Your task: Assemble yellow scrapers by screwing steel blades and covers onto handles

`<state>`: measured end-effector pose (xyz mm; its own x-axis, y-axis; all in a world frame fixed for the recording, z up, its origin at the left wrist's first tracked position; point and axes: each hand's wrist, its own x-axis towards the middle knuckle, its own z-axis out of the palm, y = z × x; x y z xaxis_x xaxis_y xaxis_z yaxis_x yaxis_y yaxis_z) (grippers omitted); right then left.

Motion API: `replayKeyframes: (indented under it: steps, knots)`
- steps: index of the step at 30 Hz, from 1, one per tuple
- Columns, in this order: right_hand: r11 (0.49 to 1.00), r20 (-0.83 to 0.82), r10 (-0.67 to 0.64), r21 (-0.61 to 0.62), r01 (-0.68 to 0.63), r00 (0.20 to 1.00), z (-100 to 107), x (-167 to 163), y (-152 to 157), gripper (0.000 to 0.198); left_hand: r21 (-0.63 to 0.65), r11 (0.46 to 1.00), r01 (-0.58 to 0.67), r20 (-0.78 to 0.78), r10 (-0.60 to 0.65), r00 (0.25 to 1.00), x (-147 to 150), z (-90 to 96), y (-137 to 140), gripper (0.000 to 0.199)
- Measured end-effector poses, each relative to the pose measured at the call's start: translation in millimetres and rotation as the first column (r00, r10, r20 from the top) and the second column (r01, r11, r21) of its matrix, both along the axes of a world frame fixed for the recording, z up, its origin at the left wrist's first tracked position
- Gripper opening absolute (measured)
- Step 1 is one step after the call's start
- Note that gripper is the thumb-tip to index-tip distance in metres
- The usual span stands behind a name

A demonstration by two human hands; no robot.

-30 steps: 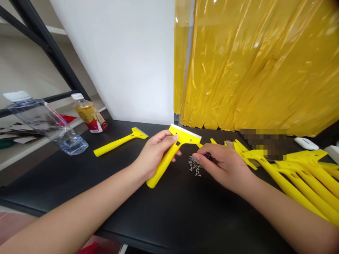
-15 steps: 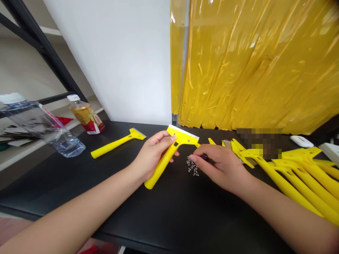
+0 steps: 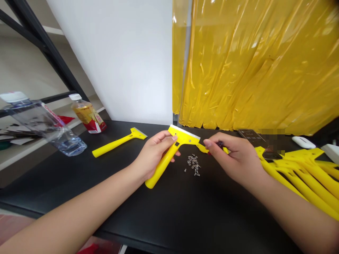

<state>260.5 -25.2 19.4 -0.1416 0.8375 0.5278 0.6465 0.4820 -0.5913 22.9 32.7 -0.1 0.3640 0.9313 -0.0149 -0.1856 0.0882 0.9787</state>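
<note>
My left hand [image 3: 160, 150] is closed around the neck of a yellow scraper [image 3: 164, 163], its handle slanting toward me and its metal blade edge facing away. One screw shows in the right side of the scraper's head. In my right hand [image 3: 233, 151] is a small dark-handled tool [image 3: 220, 144] that looks like a screwdriver, gripped between thumb and fingers; its tip is hidden. This hand is right of the scraper, apart from it. Small silver screws and nuts [image 3: 194, 164] lie in a loose pile between the hands. Yellow head pieces [image 3: 202, 148] lie partly behind my right hand.
Another yellow scraper [image 3: 116, 144] lies on the black table [image 3: 159, 218] to the left. Several yellow handles [image 3: 299, 169] are piled at right, near a dark phone-like object [image 3: 249, 135] and a white case [image 3: 303, 142]. A clear bottle [image 3: 50, 123] and a drink bottle [image 3: 88, 114] stand left.
My right hand has moved right, away from the scraper head and the pile of screws, uncovering more of the pile. My left hand still holds the scraper in about the same place.
</note>
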Motion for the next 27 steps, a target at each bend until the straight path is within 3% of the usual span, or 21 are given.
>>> replayKeyframes:
  steps: [14,27]
  knots:
    - [0.997,0.089,-0.078,0.014,0.077,0.993,-10.9,13.7,17.6,0.036,0.002,1.0,-0.008,-0.019,0.008,1.0,0.4,-0.2,0.3,0.027]
    - [1.0,0.143,0.019,-0.023,-0.015,0.99,-15.8,9.2,19.4,0.033,0.004,1.0,-0.003,-0.026,0.003,1.0,0.5,-0.9,0.3,0.025]
